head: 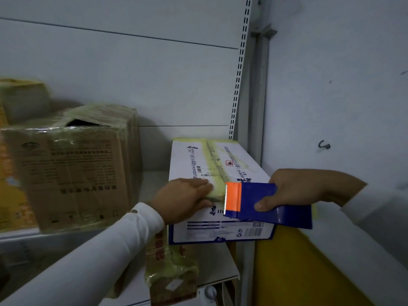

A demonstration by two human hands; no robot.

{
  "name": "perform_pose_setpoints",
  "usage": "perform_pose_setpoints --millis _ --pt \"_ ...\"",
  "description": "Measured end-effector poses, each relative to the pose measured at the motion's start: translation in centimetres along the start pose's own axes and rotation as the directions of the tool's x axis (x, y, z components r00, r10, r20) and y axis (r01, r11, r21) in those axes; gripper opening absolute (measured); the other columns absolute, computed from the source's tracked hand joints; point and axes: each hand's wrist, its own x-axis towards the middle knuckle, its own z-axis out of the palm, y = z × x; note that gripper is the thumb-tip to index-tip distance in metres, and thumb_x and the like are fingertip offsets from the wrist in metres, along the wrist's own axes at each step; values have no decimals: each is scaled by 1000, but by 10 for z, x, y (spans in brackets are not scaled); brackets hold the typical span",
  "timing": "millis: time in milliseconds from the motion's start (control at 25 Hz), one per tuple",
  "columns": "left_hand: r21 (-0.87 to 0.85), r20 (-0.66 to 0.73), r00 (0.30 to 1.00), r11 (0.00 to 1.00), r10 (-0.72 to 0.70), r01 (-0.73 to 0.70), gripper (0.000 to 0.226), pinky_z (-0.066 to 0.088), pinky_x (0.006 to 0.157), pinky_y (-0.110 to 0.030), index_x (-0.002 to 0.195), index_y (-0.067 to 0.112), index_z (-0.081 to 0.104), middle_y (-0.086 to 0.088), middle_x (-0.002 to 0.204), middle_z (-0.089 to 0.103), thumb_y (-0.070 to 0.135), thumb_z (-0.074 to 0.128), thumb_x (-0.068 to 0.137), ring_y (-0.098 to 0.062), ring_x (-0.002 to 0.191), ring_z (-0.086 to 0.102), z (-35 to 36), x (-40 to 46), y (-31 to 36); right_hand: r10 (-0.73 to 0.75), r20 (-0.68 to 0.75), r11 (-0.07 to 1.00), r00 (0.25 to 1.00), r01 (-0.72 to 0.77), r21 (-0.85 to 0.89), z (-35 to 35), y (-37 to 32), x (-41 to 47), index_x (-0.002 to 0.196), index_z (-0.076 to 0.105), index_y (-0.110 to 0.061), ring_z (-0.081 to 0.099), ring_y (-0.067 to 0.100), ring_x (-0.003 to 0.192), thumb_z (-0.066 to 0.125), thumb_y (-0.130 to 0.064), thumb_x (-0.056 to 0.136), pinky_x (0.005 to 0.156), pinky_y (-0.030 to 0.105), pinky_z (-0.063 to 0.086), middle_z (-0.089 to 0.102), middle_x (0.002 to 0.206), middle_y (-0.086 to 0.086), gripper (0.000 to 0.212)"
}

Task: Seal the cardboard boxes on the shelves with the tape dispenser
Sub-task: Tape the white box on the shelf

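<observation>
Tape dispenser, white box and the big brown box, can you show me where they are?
tape dispenser (262, 199), head view, on its blue body.
white box (194, 160), head view, on its printed top.
brown box (77, 173), head view, on its front face.

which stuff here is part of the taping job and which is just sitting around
In the job: tape dispenser, gripped by the right hand; white box; tape strip, pressed by the left hand; brown box.
Just there: wall hook, yellow sheet.
</observation>
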Motion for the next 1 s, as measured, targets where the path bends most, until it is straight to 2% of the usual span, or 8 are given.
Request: perform_pose_setpoints --millis 200,320,440,640,720,800,880,1000 --pt "-56 -22 997 996 70 -71 52 47 99 -37 132 21 54 -2 136 56 54 38 95 -23 122 55 5 -1 -13 -41 -14 999 999 41 -8 3 14 -9 83 62 -28 64 -6 57 69 -43 87 52 10 45 69 64 -24 17" --pt "-88 0 995 991 104 -104 58 43 102 -34 134 25 54 1 138 54 60 34 92 -20 124 54 3 -13 -25 20 -52 999 998 -23 -48 -6 35 -32 76 66 -23 63 1 55 71 -52 81 53 13 44 71 66 -13 30" --pt "-122 38 992 986 119 -114 59 42 105 -35 137 28 49 4 142 49 61 31 92 -17 128 50 2 -18 -39 99 -54 995 994 -100 -16 -10 54 -54 79 70 -16 66 12 64 72 -60 69 62 24 48 74 75 0 46" --pt "-149 99 985 981 143 -127 66 43 105 -34 138 29 48 7 142 48 67 23 89 -15 128 49 -6 -12 -46 126 -79 991 989 -122 53 0 59 -54 75 69 -18 65 9 61 72 -55 74 62 24 48 72 70 -3 37" --pt "-114 138 989 993 54 -38 79 46 100 -32 134 33 50 9 138 53 79 14 81 -15 120 55 -11 -10 -39 144 -110 989 983 -145 5 2 56 -49 76 68 -15 62 7 56 72 -52 79 57 20 46 70 66 -5 38" --pt "26 55 998 999 -25 23 88 51 89 -32 127 33 50 5 122 64 88 9 73 -19 101 63 -14 0 -20 152 -102 988 983 -150 27 2 53 -48 75 66 -16 62 4 54 71 -47 83 54 17 45 68 64 -7 32" --pt "66 -46 999 998 27 -24 91 46 94 -37 136 25 42 -1 128 60 88 13 75 -23 107 61 -11 17 13 148 -86 988 985 -143 52 5 51 -48 76 65 -18 62 3 54 70 -45 85 54 17 46 68 66 -7 29" --pt "-3 34 985 986 170 -170 72 40 102 -36 140 23 37 -1 142 48 72 24 88 -23 122 52 1 40 51 165 -94 985 982 -160 62 8 54 -47 79 64 -19 62 4 56 70 -45 85 58 20 47 68 72 -7 27"
